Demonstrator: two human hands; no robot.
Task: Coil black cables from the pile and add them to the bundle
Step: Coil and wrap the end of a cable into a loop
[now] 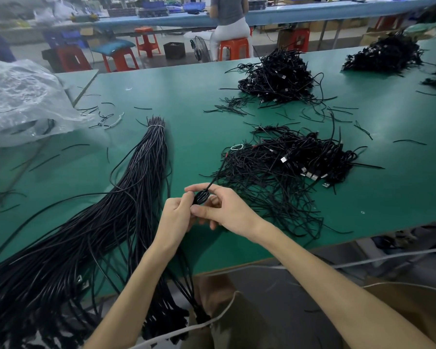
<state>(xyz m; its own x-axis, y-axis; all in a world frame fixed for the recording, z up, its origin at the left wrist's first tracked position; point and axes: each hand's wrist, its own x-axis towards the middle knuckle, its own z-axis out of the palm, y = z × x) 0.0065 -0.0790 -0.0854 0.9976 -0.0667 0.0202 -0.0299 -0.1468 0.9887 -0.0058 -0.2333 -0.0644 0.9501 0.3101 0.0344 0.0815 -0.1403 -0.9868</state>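
A small black cable coil (201, 196) sits between both my hands above the green table (191, 102). My left hand (177, 217) grips its left side with curled fingers. My right hand (222, 210) pinches its top and right side, and a thin black tie sticks up from the coil. A long bundle of straight black cables (126, 197), tied near its far end with a white band, lies to the left. A pile of coiled cables with silver plugs and loose ties (295, 162) lies to the right.
Two more black cable heaps (280, 76) (385, 54) lie further back. A crumpled clear plastic bag (20, 99) is at the left. Loose black ties are scattered about. A person sits on an orange stool (233, 47) beyond the table.
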